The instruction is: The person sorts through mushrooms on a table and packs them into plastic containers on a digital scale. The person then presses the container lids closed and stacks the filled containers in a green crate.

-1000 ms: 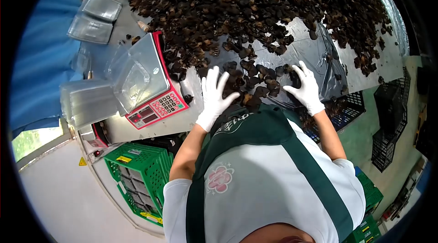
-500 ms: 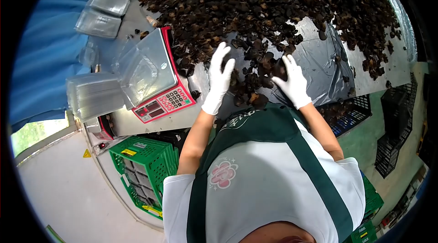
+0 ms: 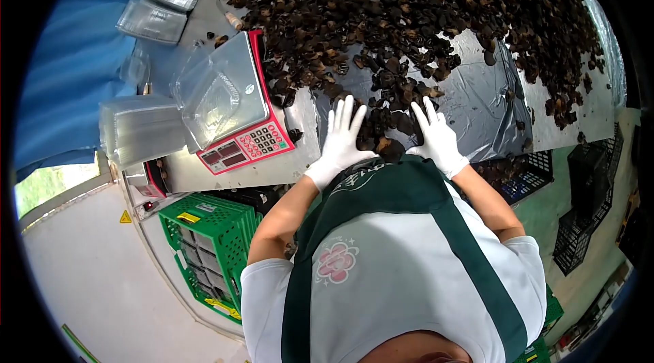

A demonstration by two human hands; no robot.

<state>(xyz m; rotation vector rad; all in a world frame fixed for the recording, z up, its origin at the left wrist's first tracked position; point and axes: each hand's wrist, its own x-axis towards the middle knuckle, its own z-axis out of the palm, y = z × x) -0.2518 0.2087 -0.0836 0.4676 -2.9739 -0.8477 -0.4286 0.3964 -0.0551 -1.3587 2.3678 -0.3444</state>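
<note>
Just beyond the apron (image 3: 395,189), dark pieces (image 3: 392,118) lie at frame centre between the left hand (image 3: 340,145) and right hand (image 3: 436,141); each grip looks relaxed, fingers spread, grasping nothing. Pulling too hard could spill pieces off the tabletop (image 3: 303,114). Left of centre, a stray elbow might jolt the scale (image 3: 253,141). Farther up, the heap (image 3: 409,2) might slump.

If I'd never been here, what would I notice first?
Probably the huge dark heap of loose pieces across the far side of the table. Next, the white-gloved left hand and right hand, with a smaller cluster between them. Then the red-edged scale, left of both hands.
</note>
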